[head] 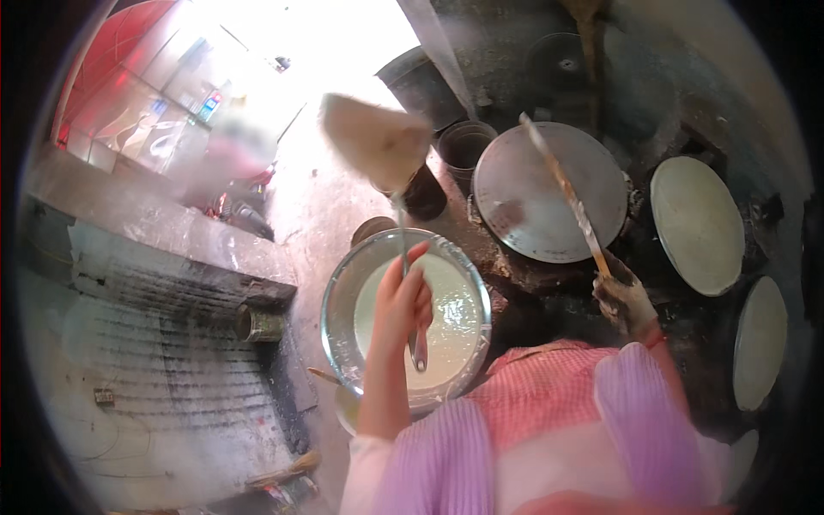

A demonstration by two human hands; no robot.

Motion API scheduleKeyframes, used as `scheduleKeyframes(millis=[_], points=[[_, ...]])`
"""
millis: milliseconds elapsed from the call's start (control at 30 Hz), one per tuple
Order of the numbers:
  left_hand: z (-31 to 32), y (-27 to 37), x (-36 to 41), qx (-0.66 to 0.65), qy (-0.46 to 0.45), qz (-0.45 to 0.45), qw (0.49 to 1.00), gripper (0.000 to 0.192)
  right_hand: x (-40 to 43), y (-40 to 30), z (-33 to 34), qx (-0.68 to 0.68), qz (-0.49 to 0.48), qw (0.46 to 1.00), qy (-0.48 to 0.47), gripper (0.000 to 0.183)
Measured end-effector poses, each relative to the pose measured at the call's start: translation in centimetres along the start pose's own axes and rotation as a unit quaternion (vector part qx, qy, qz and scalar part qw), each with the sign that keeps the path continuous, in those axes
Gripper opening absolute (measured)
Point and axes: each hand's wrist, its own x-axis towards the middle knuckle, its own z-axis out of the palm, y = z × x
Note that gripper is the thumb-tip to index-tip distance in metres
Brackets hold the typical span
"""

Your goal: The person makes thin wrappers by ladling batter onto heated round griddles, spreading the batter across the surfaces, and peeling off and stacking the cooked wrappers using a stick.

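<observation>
My left hand (405, 293) grips the metal handle (418, 347) of a long utensil above a wide metal basin (329, 335). Pale batter (444, 315) fills the basin's lower part. At the utensil's far end is a tan, blurred shape (370, 138), perhaps a folded flat pancake; it hides the utensil's head. My right hand (621, 296), its fingers darkly smeared, holds a thin wooden stick (566, 187) coated with whitish residue. The stick reaches across a round grey metal griddle (534, 212), which has a brownish patch; contact between them cannot be told.
Pale round sheets or discs (698, 225) (759, 344) stand at the right. Behind the basin are a dark pot (465, 151) and a dark cylindrical container (426, 196). A tin can (259, 323) lies by the sooty left wall (174, 360). Glare washes out the back.
</observation>
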Motion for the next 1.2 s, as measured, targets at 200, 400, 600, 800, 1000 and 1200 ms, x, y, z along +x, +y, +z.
scheduleKeyframes(millis=[200,400,600,800,1000,1200], points=[[10.6,-1.6,14.4,-0.549,-0.316,-0.334,0.698,0.036,0.1,-2.2,-5.3,-0.035,-0.059,0.994,0.082,0.058],[20.7,-9.3,21.5,-0.365,-0.219,-0.282,0.86,0.023,-1.0,-4.0,-8.5,-0.113,-0.06,0.977,0.172,0.051],[29.5,-16.3,20.4,-0.138,-0.024,-0.118,0.983,0.024,1.9,-1.5,-12.1,-0.331,-0.072,0.912,0.232,0.046],[21.2,-17.4,21.8,-0.053,0.105,0.101,0.988,0.033,6.4,-0.4,-10.3,-0.375,-0.159,0.898,0.166,0.048],[7.1,-13.2,15.1,-0.048,0.052,0.015,0.997,0.041,8.1,-2.6,-8.6,-0.287,-0.056,0.947,0.137,0.043],[1.3,-13.2,12.9,0.033,0.035,-0.076,0.996,0.054,9.7,-0.3,-3.4,-0.208,0.017,0.936,0.282,0.04]])
